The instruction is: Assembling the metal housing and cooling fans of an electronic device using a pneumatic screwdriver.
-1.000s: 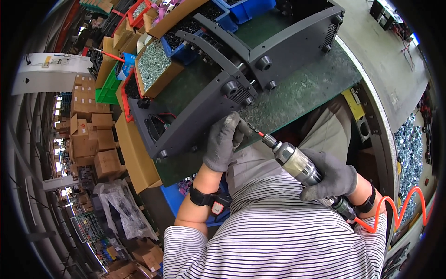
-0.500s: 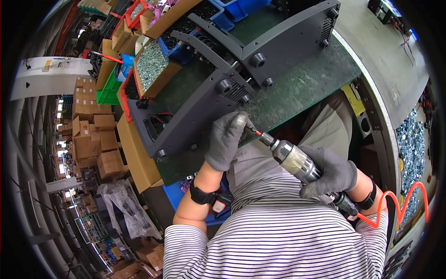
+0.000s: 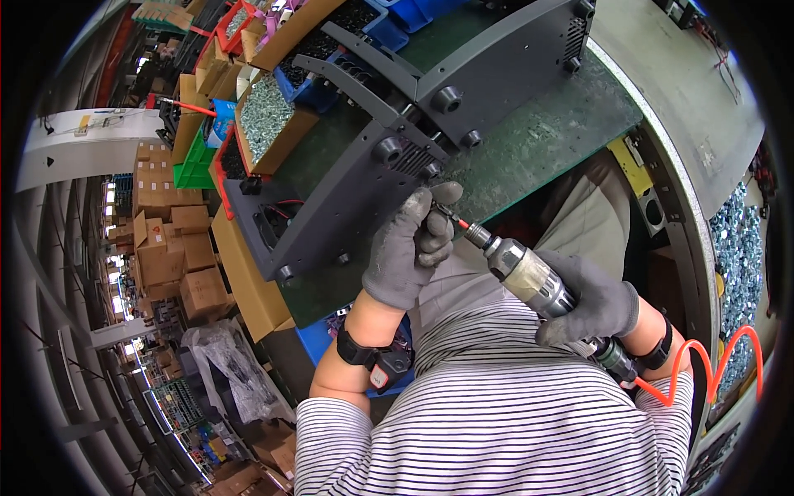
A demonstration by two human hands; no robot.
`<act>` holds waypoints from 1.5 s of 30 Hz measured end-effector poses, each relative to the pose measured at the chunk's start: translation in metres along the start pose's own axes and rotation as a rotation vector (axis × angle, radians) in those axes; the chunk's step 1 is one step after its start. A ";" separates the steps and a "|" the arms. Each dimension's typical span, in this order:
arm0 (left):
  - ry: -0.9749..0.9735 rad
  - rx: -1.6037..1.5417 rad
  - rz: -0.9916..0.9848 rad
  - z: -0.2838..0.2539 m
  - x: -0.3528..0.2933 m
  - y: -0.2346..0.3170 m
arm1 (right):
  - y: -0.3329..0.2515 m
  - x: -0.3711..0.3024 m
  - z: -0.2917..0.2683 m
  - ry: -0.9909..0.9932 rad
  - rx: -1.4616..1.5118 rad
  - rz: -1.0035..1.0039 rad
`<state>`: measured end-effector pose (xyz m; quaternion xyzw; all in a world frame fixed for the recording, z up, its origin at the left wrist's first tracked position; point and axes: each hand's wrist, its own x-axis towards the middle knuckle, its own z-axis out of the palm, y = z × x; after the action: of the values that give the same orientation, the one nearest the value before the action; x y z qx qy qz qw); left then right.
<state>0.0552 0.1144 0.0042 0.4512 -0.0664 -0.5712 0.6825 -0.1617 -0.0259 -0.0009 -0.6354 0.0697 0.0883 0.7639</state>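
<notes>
A pneumatic screwdriver [image 3: 528, 274] with a silver body and an orange coiled air hose [image 3: 707, 364] lies in my right hand [image 3: 591, 302], the grey-gloved fingers wrapped round it. Its red-banded bit points up and left, toward my left hand [image 3: 405, 252], also gloved. There the fingers are curled and the thumb and forefinger meet at the bit's end; a small dark piece at the tip is too small to name. Just beyond stand two dark grey machine housings [image 3: 347, 194] [image 3: 504, 78] with round black feet, side by side on the green bench top [image 3: 529, 157].
Behind the housings are a carton of silver screws [image 3: 266, 116] and blue bins [image 3: 385, 29] of black parts. A blue tray [image 3: 314, 341] sits below the bench's near edge. Stacked cartons [image 3: 178, 236] stand at left. Many shiny small parts [image 3: 734, 248] lie at far right.
My left hand's fingers have shifted and opened a little around the bit's end, the top fingertip now raised. The screwdriver has moved slightly. The whole view has shifted a little.
</notes>
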 end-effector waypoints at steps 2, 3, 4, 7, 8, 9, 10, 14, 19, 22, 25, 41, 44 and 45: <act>0.002 -0.038 -0.015 0.003 0.001 -0.003 | 0.002 0.000 0.000 0.005 0.005 -0.013; 0.006 -0.065 -0.019 0.004 0.002 -0.004 | 0.004 -0.001 0.000 0.013 0.002 -0.033; 0.010 -0.092 -0.023 0.004 0.003 -0.005 | 0.006 -0.001 0.001 0.021 0.000 -0.054; 0.001 -0.083 0.013 0.006 0.003 -0.008 | 0.007 0.000 0.001 0.019 0.068 -0.061; 0.002 -0.083 0.011 0.007 0.002 -0.009 | 0.007 0.000 0.001 0.019 0.070 -0.061; 0.021 0.037 0.061 0.007 0.001 -0.010 | 0.007 -0.001 0.000 0.013 0.065 -0.045; 0.040 0.157 0.111 0.008 0.001 -0.010 | 0.006 -0.001 0.000 0.007 0.061 -0.029; 0.054 0.169 0.110 0.004 0.002 -0.013 | 0.006 -0.001 0.001 0.026 0.028 -0.027; -0.031 0.149 0.127 -0.004 0.000 -0.017 | 0.015 0.002 -0.005 -0.041 -0.008 -0.098; -0.068 0.569 0.146 -0.011 -0.006 -0.003 | 0.015 0.001 -0.004 -0.040 -0.010 -0.141; -0.102 0.945 0.135 -0.008 -0.015 0.007 | 0.011 0.002 -0.002 0.061 0.012 -0.043; -0.107 1.669 -0.296 0.024 0.026 0.143 | 0.033 0.047 -0.001 0.241 0.175 -0.036; -0.130 1.675 -0.326 0.028 0.028 0.146 | 0.032 0.048 0.000 0.238 0.251 0.009; -0.157 1.672 -0.350 0.028 0.030 0.147 | 0.032 0.048 0.001 0.241 0.280 0.028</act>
<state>0.1540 0.0653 0.1099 0.7689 -0.4421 -0.4614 0.0212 -0.1218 -0.0168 -0.0415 -0.5280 0.1811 0.0114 0.8296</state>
